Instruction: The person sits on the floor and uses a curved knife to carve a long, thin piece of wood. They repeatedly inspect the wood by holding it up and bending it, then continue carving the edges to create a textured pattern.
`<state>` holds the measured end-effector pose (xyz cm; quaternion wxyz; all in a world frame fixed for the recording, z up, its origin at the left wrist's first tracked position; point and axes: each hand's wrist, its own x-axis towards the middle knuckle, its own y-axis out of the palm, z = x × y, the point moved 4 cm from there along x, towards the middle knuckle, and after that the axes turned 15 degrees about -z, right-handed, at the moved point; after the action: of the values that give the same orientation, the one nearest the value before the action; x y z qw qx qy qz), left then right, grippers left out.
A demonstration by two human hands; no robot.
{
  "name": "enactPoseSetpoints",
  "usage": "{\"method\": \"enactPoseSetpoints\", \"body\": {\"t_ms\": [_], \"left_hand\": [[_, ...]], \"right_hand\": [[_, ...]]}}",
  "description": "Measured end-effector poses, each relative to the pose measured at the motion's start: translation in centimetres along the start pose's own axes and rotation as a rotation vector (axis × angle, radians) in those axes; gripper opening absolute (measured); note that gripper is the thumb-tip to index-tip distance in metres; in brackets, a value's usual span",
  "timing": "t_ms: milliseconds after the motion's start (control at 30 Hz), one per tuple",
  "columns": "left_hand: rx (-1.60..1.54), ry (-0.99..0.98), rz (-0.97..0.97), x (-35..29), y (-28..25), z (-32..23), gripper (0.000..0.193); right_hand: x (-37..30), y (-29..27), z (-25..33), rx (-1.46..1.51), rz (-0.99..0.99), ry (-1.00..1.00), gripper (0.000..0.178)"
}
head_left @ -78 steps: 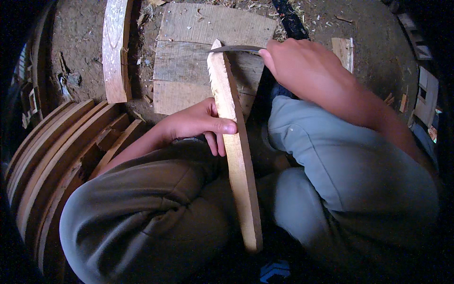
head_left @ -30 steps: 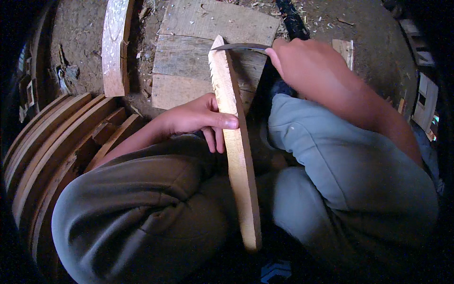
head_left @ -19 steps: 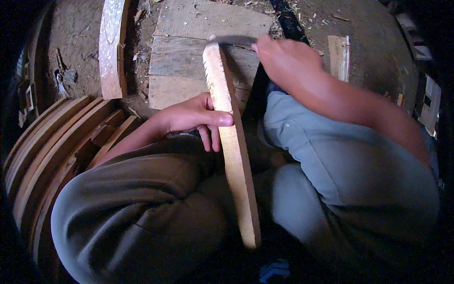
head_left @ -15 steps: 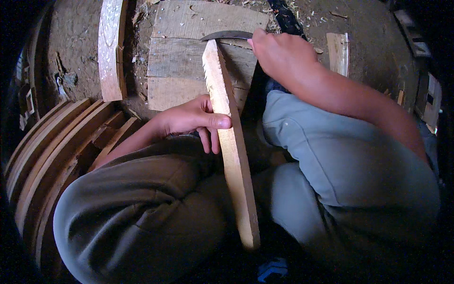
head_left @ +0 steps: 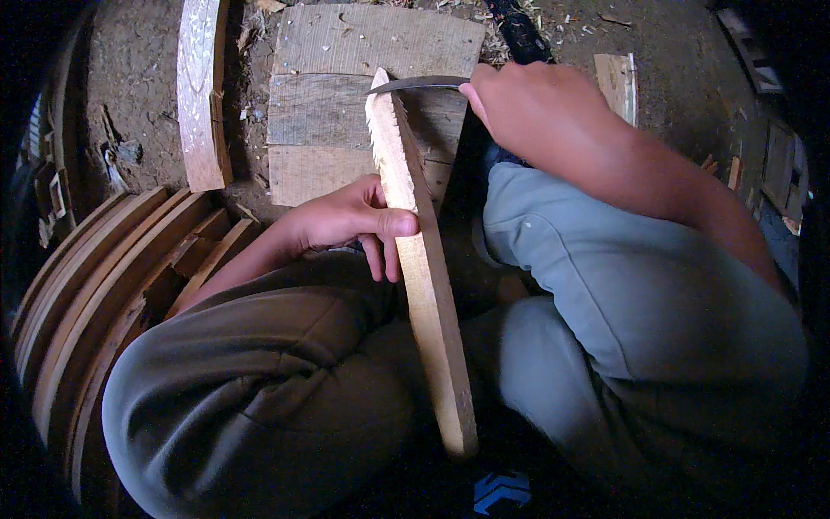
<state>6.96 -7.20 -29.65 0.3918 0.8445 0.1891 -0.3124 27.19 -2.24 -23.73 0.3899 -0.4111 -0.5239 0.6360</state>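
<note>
A long pale wooden stick (head_left: pixel 430 303) slants between my legs, its far end narrowed and its edges notched with raised slivers. My left hand (head_left: pixel 367 221) grips it around the middle, thumb lying across the top face. In my right hand (head_left: pixel 545 108) is a curved blade (head_left: pixel 424 83), shaped like a sickle; its handle is hidden inside my closed fist. The blade's tip crosses the stick close to its far end. Beneath that end lies a flat base of wooden boards (head_left: pixel 316 108).
Several wooden strips (head_left: pixel 112 268) are stacked at the left. A lone plank (head_left: pixel 203 104) lies on the dirt floor at the far left, and a short wood piece (head_left: pixel 616 85) at the far right. Wood shavings (head_left: pixel 575 26) litter the ground near a dark bar (head_left: pixel 519 30).
My right hand and the blade have come slightly nearer to me, and the blade now lies across the stick's far end. The left hand has kept its grip.
</note>
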Motion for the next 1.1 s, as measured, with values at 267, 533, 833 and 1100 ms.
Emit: {"method": "enactPoseSetpoints", "body": {"t_ms": [267,533,833,1100], "left_hand": [[-0.021,-0.011,-0.007,0.2,-0.1,0.3,0.053],[0.004,0.014,-0.003,0.1,0.0,-0.1,0.051],[-0.012,0.0,-0.021,-0.1,0.0,0.1,0.049],[0.006,-0.008,-0.054,-0.3,0.2,-0.2,0.055]], "right_hand": [[1.0,3.2,-0.2,-0.066,-0.105,0.054,0.03],[1.2,1.0,-0.4,0.012,-0.099,-0.019,0.034],[-0.1,-1.4,0.2,0.004,0.012,-0.141,0.034],[-0.3,-0.6,0.7,-0.02,0.118,-0.038,0.032]]}}
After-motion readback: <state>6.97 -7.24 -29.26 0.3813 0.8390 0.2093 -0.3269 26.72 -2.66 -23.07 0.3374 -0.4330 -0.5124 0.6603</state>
